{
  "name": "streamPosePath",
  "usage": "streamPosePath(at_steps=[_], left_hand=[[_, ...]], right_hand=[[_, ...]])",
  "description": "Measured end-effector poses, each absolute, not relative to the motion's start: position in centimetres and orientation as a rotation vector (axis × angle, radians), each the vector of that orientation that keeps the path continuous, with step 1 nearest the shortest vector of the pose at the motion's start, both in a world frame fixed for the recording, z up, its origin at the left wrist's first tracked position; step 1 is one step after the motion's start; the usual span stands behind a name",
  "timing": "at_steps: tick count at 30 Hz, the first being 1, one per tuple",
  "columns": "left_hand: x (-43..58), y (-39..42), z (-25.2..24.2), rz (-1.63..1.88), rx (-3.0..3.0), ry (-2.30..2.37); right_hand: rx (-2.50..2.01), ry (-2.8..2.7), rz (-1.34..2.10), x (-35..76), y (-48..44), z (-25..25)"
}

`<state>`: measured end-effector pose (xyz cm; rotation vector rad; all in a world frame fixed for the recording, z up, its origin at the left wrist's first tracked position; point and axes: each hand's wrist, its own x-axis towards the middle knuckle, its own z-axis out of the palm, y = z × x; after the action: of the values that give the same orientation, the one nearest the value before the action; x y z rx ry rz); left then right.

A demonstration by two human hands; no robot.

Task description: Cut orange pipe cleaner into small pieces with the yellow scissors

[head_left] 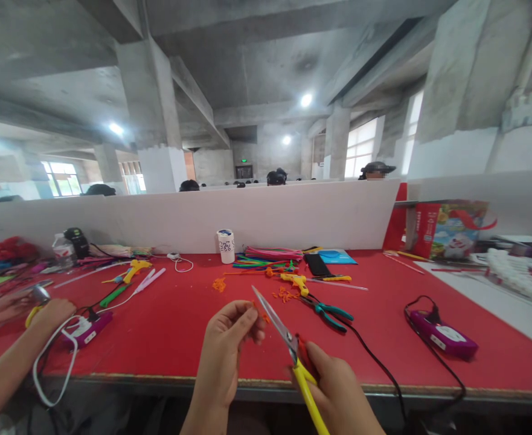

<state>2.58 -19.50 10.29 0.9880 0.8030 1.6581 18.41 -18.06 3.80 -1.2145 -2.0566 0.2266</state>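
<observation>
My left hand (224, 347) is closed in a pinch near the table's front edge. A short orange fuzzy strip (264, 315), like pipe cleaner, sticks out at its fingertips. In my right hand (343, 386) is a pair of scissors (284, 335) with a yellow-and-red handle. The blades point up and left, close to the strip, and look nearly together; whether they touch it I cannot tell. Small orange clippings (286, 294) lie beyond the scissors, and another little orange pile (219, 284) sits farther left on the red table (157, 344).
A yellow glue gun (296, 283) and teal-handled pliers (326, 311) lie beyond my hands. Bundled pipe cleaners (272, 254) and a white canister (225, 246) stand near the partition (247, 214). A purple power strip (444, 335) is at right. On the left, a co-worker's hands (51, 314) hold scissors.
</observation>
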Motion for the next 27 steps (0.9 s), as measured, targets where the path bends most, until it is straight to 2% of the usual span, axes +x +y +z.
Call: streamPosePath(at_steps=[3,7,16,27], left_hand=[[2.5,-18.8,9.7,1.635,0.952,0.790],[2.4,-17.4,8.5,1.607,0.896,0.793],[2.9,-12.5,6.2,1.508,0.801,0.815],[0.4,-4.2,5.1,1.505,0.882,0.969]], right_hand=[[-1.234,-1.988,0.423,17.7,-17.2,4.9],[-1.268,-2.001,0.474,17.0,-15.7,5.6],[-1.242,-2.031,0.593,16.5,-10.2,3.3],[-1.313,-2.153,0.453,15.6,-2.7,2.6]])
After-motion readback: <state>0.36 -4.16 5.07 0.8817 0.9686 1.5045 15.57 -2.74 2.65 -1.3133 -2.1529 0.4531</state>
